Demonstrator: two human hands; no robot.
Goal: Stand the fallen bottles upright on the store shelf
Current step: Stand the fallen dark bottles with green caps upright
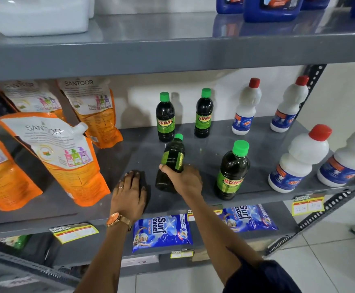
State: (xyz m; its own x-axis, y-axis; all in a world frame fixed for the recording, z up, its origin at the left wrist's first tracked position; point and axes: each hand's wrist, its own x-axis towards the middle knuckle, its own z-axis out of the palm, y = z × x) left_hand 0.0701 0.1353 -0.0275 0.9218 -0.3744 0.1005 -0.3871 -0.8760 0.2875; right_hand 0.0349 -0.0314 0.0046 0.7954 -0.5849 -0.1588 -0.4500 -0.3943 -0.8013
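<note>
A dark Sunny bottle (172,157) with a green cap leans away from me on the grey shelf (263,151), its base near the front. My right hand (183,178) grips its lower half. Flat on the shelf just left of the bottle rests my left hand (130,193), palm down, holding nothing. Three more Sunny bottles stand upright: back left (165,117), back middle (203,113) and front right (231,170).
Orange Santoor refill pouches (52,153) lean at the left. White bottles with red caps (299,159) stand at the right. Blue Surf Excel packets (161,231) lie on the shelf below. An upper shelf (151,53) overhangs, with blue jugs on it.
</note>
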